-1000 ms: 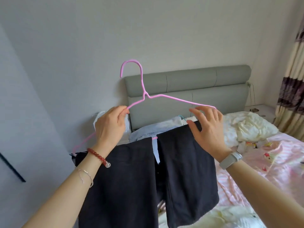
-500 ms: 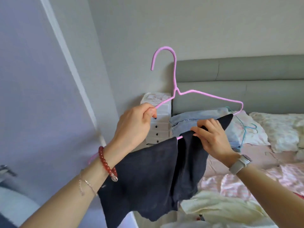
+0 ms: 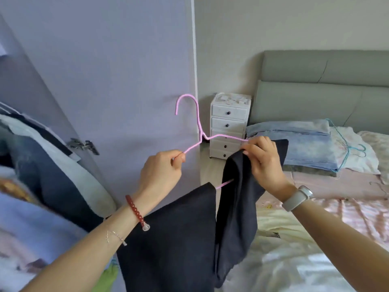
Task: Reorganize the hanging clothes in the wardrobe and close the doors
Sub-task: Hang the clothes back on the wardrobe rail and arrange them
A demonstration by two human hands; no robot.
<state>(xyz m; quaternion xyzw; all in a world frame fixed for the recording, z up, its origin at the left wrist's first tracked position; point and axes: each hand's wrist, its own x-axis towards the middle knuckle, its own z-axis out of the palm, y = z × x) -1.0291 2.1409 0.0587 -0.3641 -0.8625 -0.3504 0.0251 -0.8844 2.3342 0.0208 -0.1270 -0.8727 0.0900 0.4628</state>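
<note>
A pink wire hanger (image 3: 199,125) is held up in front of me, hook pointing left. Black trousers (image 3: 181,234) hang folded over its lower bar, both legs drooping down. My left hand (image 3: 162,171) grips the hanger's left shoulder wire. My right hand (image 3: 265,163) pinches the black cloth together with the hanger's right end. The open wardrobe door (image 3: 105,81), pale lilac with a metal hinge (image 3: 83,144), stands behind the hanger. Hanging clothes (image 3: 42,165) show at the left edge, blurred.
A small white drawer chest (image 3: 228,127) stands between the wardrobe door and the grey headboard (image 3: 326,87). Folded jeans (image 3: 301,142) and a teal hanger (image 3: 347,146) lie on the bed (image 3: 315,239), among pale bedding.
The view has swung left from the bed toward the wardrobe door and the hanging clothes. Both hands carried the hanger with the trousers along, and the hanger now sits lower.
</note>
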